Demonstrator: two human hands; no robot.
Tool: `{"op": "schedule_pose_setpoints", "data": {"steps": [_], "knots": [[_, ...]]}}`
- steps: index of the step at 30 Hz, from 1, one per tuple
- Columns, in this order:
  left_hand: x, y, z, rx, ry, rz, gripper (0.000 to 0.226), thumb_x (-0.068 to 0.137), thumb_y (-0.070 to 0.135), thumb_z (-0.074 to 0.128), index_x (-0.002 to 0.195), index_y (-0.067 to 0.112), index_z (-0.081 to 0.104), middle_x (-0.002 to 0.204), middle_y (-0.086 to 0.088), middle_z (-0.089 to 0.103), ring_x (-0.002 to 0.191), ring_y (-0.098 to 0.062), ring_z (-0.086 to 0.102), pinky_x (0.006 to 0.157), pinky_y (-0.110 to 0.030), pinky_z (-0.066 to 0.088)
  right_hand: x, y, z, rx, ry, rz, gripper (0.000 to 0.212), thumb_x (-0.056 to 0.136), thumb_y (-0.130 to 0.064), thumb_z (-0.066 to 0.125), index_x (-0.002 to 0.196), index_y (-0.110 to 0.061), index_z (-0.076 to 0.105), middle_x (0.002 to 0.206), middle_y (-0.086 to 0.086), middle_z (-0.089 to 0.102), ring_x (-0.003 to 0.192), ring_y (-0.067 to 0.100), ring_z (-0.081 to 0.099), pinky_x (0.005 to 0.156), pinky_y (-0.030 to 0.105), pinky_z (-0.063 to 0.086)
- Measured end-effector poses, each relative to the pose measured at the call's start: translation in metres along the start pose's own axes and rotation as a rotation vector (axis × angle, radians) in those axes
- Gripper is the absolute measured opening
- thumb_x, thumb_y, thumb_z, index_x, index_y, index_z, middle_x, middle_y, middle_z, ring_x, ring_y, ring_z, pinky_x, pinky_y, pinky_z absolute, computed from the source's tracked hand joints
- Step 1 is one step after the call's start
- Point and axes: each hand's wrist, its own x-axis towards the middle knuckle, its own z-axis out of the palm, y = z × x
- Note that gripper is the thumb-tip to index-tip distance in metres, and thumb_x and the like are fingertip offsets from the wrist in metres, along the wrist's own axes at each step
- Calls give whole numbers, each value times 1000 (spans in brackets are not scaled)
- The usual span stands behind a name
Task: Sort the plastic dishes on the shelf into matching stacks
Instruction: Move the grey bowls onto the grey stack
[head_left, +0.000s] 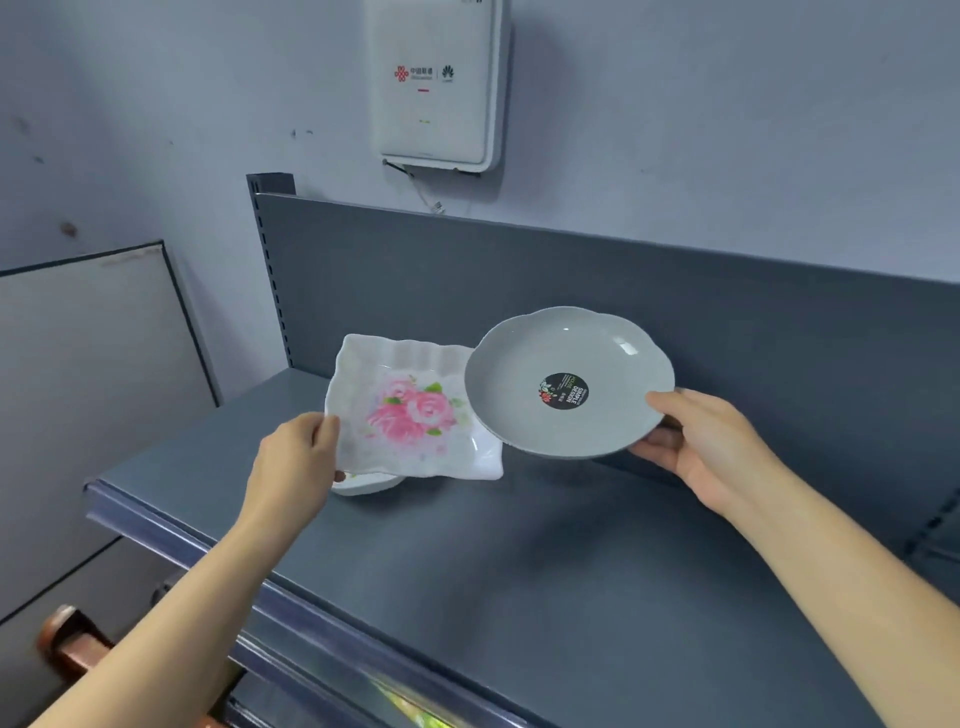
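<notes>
The left hand (301, 457) is clamped on the near-left corner of a square white dish (410, 410), thumb on top of the wavy rim and fingers curled beneath. The right hand (696, 447) grips the near-right rim of a round grey plate (566, 384), thumb pressed on the upper face and fingers under it. Both forearms reach in from the bottom of the view, the left from the lower left, the right from the lower right, bare to the frame's edge.

The square dish is tilted, its printed pink roses facing up toward the camera; its far edge points at the back panel. Under its near edge a part of another white dish (366, 486) shows, resting on the shelf; I cannot tell whether the two touch. The grey plate is held off the shelf, tilted with its face toward the camera, its left rim overlapping the square dish's right side. A round black sticker (563, 391) sits in its middle. Both dishes are over the left part of the shelf, toward its back edge.

The shelf (519, 561) is dark grey metal with a raised front lip and an upright back panel (519, 270) of the same grey. Behind it stands a pale bluish wall bearing a white box (439, 83) with small logos. Left of the shelf is a lighter grey panel (88, 364).
</notes>
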Motion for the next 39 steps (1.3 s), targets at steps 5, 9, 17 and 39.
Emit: {"op": "schedule_pose_setpoints", "data": {"steps": [5,9,17,39], "knots": [[-50,58,21,-163,-69,62,37,96,18,39,79,-14,50,67,-15,50,50,-20,50,54,-29,35,-51,-33,-71,53,140,-78,15,95,-4,47,92,-6,61,91,8,66,74,20,67,64,30,61],[-107,106,44,-313,-146,106,44,89,30,43,85,-13,53,73,-13,49,56,-25,58,61,-33,41,-109,-60,-149,83,242,-130,12,95,-6,49,96,-4,61,93,9,66,76,21,66,63,29,62],[-242,203,100,-318,-259,210,33,90,17,41,80,-11,55,63,-9,64,43,-8,59,52,-28,33,-231,-83,-301,132,466,-206,10,95,-7,51,98,-4,59,93,10,63,76,20,65,51,25,59],[-435,397,240,-426,-678,472,30,95,18,34,70,6,44,64,-7,58,52,-19,61,54,-30,39,-397,-80,-517,249,921,-267,25,94,-5,50,118,-1,54,120,21,60,92,31,66,62,34,62]]}}
